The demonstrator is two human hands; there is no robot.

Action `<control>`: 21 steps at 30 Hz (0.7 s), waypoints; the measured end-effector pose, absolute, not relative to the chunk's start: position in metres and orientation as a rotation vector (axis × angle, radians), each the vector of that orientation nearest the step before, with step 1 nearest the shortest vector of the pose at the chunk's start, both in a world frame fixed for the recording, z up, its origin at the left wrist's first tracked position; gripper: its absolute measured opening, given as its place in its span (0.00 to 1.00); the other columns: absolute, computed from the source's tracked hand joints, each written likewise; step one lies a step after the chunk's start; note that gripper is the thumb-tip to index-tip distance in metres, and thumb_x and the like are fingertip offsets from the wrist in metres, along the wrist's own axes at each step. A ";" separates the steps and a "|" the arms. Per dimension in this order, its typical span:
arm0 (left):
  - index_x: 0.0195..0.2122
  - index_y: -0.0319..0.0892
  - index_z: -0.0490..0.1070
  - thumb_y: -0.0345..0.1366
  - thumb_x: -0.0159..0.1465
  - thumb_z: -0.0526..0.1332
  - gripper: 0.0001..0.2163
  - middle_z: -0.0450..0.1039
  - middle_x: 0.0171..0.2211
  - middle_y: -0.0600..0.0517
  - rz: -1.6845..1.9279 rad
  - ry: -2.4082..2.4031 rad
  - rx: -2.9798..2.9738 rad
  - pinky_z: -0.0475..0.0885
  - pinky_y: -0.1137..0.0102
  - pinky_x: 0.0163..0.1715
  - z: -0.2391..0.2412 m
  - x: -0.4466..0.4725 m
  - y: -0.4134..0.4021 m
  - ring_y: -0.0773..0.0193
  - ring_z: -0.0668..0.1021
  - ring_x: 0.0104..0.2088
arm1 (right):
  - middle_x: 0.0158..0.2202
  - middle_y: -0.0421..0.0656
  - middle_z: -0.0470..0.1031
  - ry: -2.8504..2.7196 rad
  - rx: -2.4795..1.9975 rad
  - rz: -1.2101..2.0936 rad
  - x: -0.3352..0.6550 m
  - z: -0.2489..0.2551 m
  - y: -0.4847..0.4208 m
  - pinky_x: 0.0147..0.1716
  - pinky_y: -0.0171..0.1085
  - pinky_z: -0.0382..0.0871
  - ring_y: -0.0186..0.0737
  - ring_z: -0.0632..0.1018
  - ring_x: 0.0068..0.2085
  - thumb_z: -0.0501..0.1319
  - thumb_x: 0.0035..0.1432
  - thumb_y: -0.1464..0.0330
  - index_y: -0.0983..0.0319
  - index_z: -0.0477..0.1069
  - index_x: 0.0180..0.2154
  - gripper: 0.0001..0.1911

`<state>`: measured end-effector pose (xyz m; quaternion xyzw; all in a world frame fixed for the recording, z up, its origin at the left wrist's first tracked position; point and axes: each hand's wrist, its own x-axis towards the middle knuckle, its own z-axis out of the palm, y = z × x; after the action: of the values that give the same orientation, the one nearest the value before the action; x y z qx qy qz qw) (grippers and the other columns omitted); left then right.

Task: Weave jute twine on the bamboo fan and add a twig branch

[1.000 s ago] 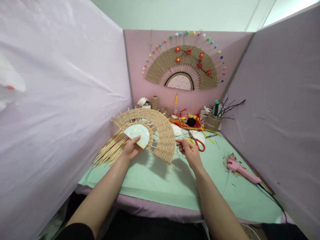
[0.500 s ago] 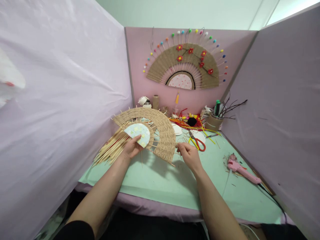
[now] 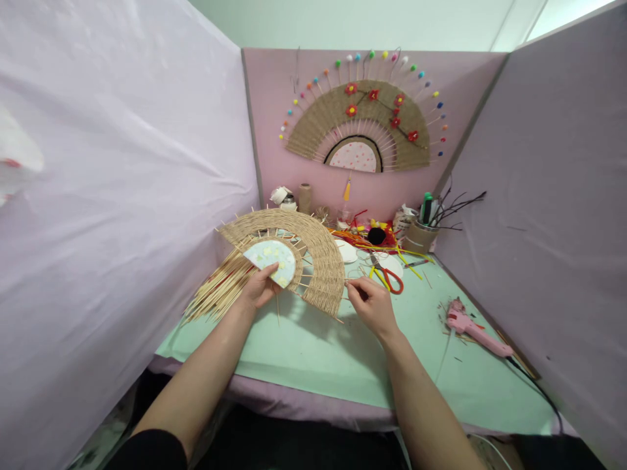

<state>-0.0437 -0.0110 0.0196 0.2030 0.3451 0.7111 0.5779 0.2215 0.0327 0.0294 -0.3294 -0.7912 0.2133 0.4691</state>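
Observation:
A half-woven straw fan (image 3: 321, 258) of thin wooden sticks with a pale blue patterned half-disc (image 3: 272, 256) at its middle is held tilted above the green table (image 3: 313, 359). My left hand (image 3: 258, 290) grips the fan at the half-disc, thumb on top. Bare sticks (image 3: 218, 290) splay out to the left. My right hand (image 3: 372, 303) is closed in a pinch at the fan's right edge, on the end of the weaving strand or a stick tip; which one is too small to tell.
A finished fan (image 3: 362, 121) with red flowers and coloured beads hangs on the pink back wall. Red-handled scissors (image 3: 389, 277), a pink glue gun (image 3: 473, 329) with its cord, a cup of pens and twigs (image 3: 424, 232) and coloured strips lie at the back right. Lilac partitions close both sides.
My right hand has slid slightly left and down along the fan's right edge. The fan and left hand stay almost still.

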 end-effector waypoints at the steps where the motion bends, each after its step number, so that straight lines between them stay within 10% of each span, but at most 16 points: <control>1: 0.56 0.39 0.65 0.25 0.60 0.59 0.21 0.79 0.41 0.46 1.664 0.808 0.479 0.74 0.68 0.45 0.019 -0.043 -0.011 0.60 0.80 0.41 | 0.26 0.41 0.72 -1.949 -0.810 0.506 0.222 0.029 0.033 0.28 0.35 0.63 0.35 0.70 0.26 0.55 0.59 0.65 0.61 0.73 0.29 0.11; 21: 0.50 0.42 0.68 0.26 0.60 0.59 0.16 0.78 0.40 0.49 1.686 0.694 0.484 0.76 0.68 0.40 0.049 -0.005 0.038 0.62 0.80 0.38 | 0.41 0.49 0.67 -1.678 -0.886 0.148 0.237 0.026 0.043 0.37 0.40 0.69 0.41 0.72 0.39 0.55 0.61 0.65 0.62 0.74 0.45 0.14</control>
<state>-0.0051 0.0376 0.0485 0.2075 0.2979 0.7236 0.5870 0.2365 0.0428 0.0265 -0.3791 -0.7179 0.0634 0.5804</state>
